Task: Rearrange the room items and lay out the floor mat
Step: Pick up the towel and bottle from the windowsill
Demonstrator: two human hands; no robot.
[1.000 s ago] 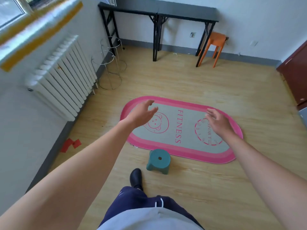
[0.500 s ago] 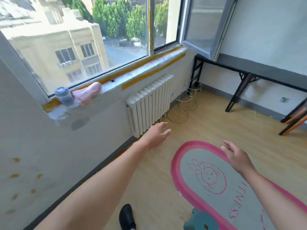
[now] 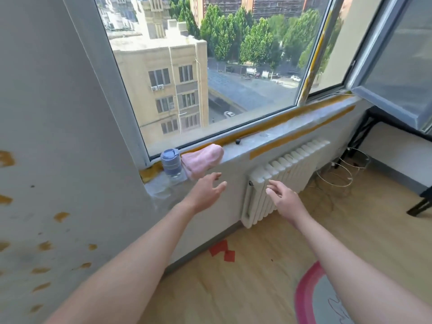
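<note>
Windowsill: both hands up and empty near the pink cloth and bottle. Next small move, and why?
Probably carry the left hand forward to grip the pink cloth. Both hands are open and hold nothing; the left one hovers just short of the cloth, which lies on the windowsill beside the blue-lidded bottle. The right hand sits further off, in front of the radiator.

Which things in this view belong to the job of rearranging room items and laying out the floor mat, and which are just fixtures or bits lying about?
Part of the job:
floor mat, already on the floor
blue bottle on the windowsill
pink cloth beside the bottle
left hand and right hand, both empty and reaching

Just there:
radiator
wire stands
red scraps on the floor
black table
</note>
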